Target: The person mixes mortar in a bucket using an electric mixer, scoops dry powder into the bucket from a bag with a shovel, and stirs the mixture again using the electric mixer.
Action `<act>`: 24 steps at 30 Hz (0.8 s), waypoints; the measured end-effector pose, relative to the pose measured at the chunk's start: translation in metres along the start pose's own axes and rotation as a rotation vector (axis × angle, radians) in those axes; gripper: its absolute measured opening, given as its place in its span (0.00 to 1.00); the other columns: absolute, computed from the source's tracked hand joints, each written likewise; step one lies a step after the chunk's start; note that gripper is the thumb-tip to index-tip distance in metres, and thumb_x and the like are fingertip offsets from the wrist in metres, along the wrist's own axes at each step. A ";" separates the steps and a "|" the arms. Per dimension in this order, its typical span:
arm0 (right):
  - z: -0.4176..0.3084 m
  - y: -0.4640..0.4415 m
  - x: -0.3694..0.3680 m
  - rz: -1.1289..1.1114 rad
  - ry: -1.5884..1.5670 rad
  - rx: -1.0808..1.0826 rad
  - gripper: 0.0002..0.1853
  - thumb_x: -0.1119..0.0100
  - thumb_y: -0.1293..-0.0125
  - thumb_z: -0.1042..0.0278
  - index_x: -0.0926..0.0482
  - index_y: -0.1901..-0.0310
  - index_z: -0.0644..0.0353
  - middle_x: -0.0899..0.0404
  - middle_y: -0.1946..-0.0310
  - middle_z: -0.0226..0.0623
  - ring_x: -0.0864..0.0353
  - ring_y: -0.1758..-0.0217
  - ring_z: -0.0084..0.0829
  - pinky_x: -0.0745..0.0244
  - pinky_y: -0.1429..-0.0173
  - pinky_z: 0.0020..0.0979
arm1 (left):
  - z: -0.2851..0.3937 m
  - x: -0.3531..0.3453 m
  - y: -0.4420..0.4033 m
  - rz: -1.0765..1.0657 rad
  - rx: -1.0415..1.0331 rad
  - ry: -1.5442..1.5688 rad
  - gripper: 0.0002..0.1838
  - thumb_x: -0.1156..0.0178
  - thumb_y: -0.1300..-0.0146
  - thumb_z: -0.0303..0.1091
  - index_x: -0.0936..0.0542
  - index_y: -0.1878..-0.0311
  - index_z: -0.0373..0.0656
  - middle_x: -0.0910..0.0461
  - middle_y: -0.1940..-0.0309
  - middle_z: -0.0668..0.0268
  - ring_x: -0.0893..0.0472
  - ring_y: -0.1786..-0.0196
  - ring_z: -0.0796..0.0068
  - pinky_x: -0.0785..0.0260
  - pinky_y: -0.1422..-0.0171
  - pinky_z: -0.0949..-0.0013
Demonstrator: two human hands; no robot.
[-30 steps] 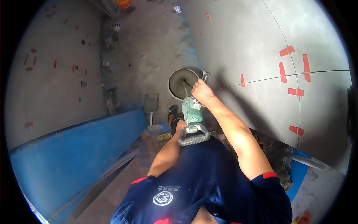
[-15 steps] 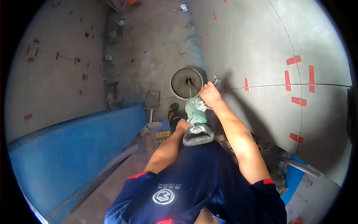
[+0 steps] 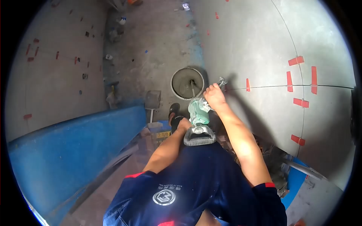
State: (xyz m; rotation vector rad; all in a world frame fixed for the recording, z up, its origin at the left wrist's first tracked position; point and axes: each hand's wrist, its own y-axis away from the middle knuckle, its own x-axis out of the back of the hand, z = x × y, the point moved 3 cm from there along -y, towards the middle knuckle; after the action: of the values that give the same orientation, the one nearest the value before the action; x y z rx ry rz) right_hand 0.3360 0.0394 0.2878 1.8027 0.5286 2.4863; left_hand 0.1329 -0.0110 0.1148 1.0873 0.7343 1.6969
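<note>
A green power mixer (image 3: 198, 113) stands in front of my body, its ribbed rear handle (image 3: 200, 140) close to the dark blue shirt. Its metal rod runs down into a round bucket (image 3: 172, 87) that holds grey, wet-looking material. My right hand (image 3: 215, 96) is closed around the mixer's side grip, and a metal end (image 3: 222, 81) sticks out beyond the fist. My left hand (image 3: 184, 123) lies low at the mixer's left side, near the rear handle; its fingers are hidden.
A grey panel wall with red clips (image 3: 301, 102) rises at the right. On the left are a blue panel (image 3: 79, 139) and another grey wall (image 3: 56, 86). A long-handled scoop (image 3: 152, 100) lies beside a foot in a dark shoe (image 3: 174, 110). Small debris dots the floor.
Compared with a second ago, the mixer and my right hand sit slightly further right. The rod has shifted within the bucket. The whole view has also moved a little.
</note>
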 end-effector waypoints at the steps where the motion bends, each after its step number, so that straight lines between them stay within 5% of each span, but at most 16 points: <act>1: 0.001 0.000 -0.003 -0.045 -0.021 -0.004 0.06 0.44 0.40 0.66 0.17 0.65 0.48 0.18 0.66 0.27 0.22 0.53 0.27 0.37 0.40 0.35 | 0.006 0.010 0.016 0.035 0.037 0.073 0.33 0.31 0.56 0.48 0.17 0.52 0.30 0.20 0.47 0.44 0.22 0.40 0.52 0.29 0.37 0.58; 19: -0.005 0.021 -0.015 0.010 -0.044 -0.053 0.05 0.44 0.41 0.67 0.18 0.67 0.48 0.19 0.67 0.27 0.21 0.54 0.28 0.35 0.42 0.35 | 0.001 0.003 0.019 -0.040 -0.054 -0.020 0.31 0.37 0.49 0.48 0.19 0.49 0.30 0.22 0.45 0.43 0.23 0.38 0.51 0.30 0.35 0.59; 24: -0.010 0.018 -0.007 -0.121 -0.031 -0.041 0.08 0.43 0.40 0.65 0.16 0.61 0.48 0.18 0.60 0.26 0.22 0.49 0.27 0.39 0.37 0.36 | -0.015 -0.016 0.001 -0.058 -0.021 -0.045 0.32 0.36 0.52 0.49 0.18 0.50 0.30 0.22 0.45 0.42 0.23 0.38 0.50 0.30 0.36 0.58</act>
State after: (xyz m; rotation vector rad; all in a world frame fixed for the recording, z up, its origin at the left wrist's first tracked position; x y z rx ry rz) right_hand 0.3316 0.0187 0.2840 1.7364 0.5629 2.3690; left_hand 0.1215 -0.0259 0.1045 1.0760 0.7114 1.6223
